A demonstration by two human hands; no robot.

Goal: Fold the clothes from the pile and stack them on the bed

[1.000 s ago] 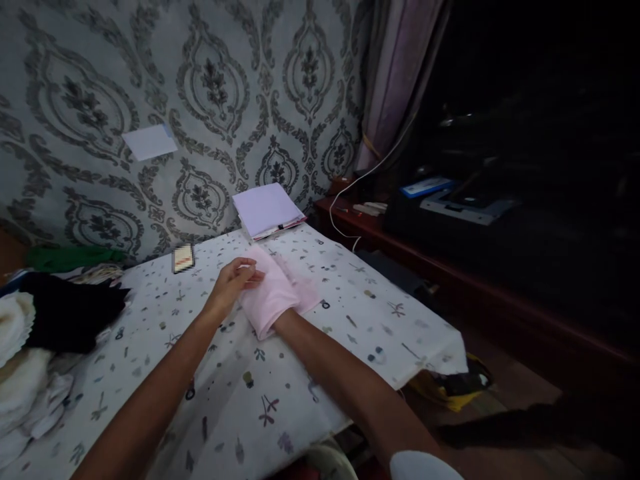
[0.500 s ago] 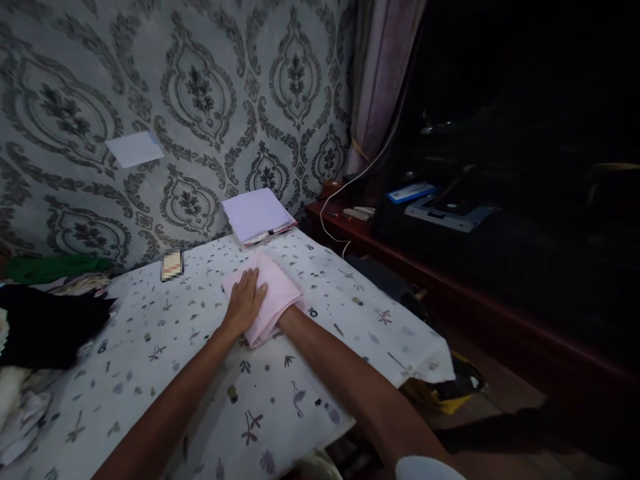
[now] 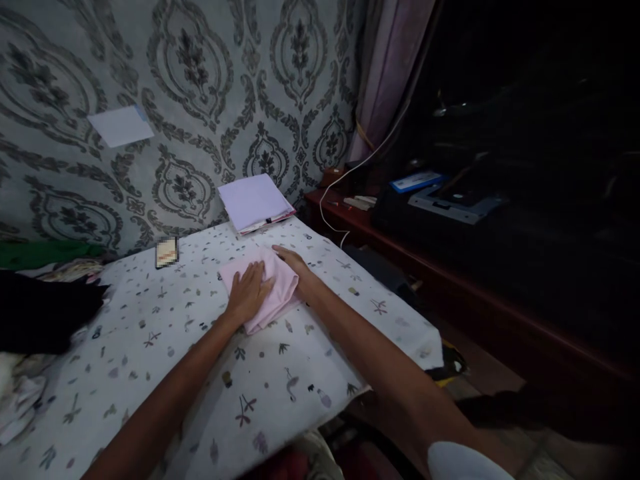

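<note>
A folded pink cloth (image 3: 275, 290) lies on the white patterned cover (image 3: 200, 373). My left hand (image 3: 250, 290) rests flat on its left half, fingers spread and pointing away. At the cloth's right edge is my right hand (image 3: 295, 267), its thumb or a finger stretched over the far corner; the other fingers are hidden under or behind the cloth's edge, so what they grip does not show.
Behind the cloth lies a purple folder (image 3: 257, 203) on papers. A small pixelated card-like item (image 3: 167, 253) is near the wall. Dark clothes (image 3: 45, 313) are piled at left. At right stands a reddish-brown shelf (image 3: 350, 217) with a white cable (image 3: 360, 175).
My right hand has come out from under the cloth to its right edge. The cloth's right side has drawn in and looks more rumpled. My left hand stays on top.
</note>
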